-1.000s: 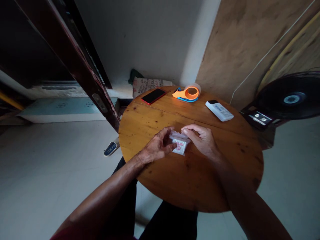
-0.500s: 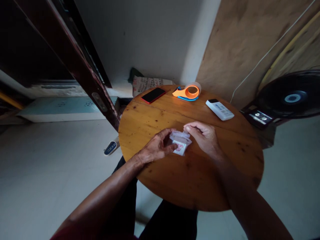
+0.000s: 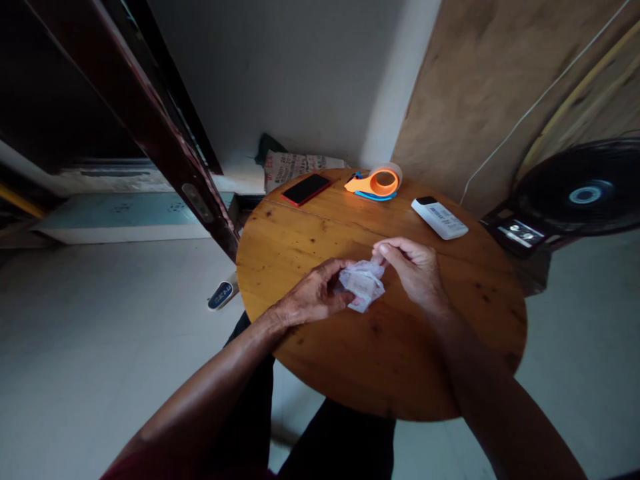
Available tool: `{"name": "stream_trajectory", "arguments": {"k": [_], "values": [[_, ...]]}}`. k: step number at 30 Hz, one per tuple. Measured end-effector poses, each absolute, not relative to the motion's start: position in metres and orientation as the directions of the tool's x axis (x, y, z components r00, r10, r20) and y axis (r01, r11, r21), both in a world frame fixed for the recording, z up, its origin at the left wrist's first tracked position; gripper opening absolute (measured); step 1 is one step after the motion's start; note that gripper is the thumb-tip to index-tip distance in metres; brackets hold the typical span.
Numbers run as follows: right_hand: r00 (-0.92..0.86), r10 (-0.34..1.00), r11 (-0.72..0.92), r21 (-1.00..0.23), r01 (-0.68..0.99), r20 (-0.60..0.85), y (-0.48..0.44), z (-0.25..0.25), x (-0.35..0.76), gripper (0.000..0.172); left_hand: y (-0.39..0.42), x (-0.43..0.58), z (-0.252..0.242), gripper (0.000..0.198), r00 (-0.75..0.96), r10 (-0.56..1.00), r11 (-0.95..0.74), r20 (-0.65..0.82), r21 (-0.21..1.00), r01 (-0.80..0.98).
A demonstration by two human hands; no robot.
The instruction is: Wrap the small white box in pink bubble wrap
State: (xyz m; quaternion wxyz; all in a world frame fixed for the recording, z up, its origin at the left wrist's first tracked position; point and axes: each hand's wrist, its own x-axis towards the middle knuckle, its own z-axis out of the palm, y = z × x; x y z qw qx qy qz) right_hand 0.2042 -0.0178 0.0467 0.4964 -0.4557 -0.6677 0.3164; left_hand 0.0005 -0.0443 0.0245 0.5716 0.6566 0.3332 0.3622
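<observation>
A small clear plastic bag [image 3: 364,279] is held just above the round wooden table [image 3: 320,230]. Inside or under its folds is a small white, flat piece with a reddish print, now mostly covered by the plastic. My left hand [image 3: 320,290] grips the bag's left side between thumb and fingers. At the bag's upper right corner, my right hand [image 3: 413,267] is closed in a pinch on the plastic, with thumb and forefinger together. The other fingers of that hand are curled.
Along the table's far side lie a red-edged phone [image 3: 306,190], an orange tape dispenser [image 3: 374,182] and a white device with a dark end [image 3: 440,219]. A black fan [image 3: 583,193] stands at the right. A shoe [image 3: 223,293] is on the floor at left.
My right hand has shifted slightly right and up with the bag's corner. The plastic now spreads over the printed white piece, which showed more plainly before. My left hand has barely moved.
</observation>
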Motion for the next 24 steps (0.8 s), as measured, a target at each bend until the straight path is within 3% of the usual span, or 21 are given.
{"name": "stream_trajectory", "arguments": {"k": [15,24], "values": [[-0.033,0.904,0.424,-0.880,0.216,0.427,-0.018,0.049,0.205,0.015,-0.043,0.003,0.015,0.065,0.528,0.832,-0.235,0.169,0.970,0.061],[-0.298,0.928,0.312,-0.905,0.291,0.224,-0.019,0.051,0.208,0.015,-0.042,0.000,0.012,0.060,0.532,0.837,-0.211,0.128,0.973,0.097]]}}
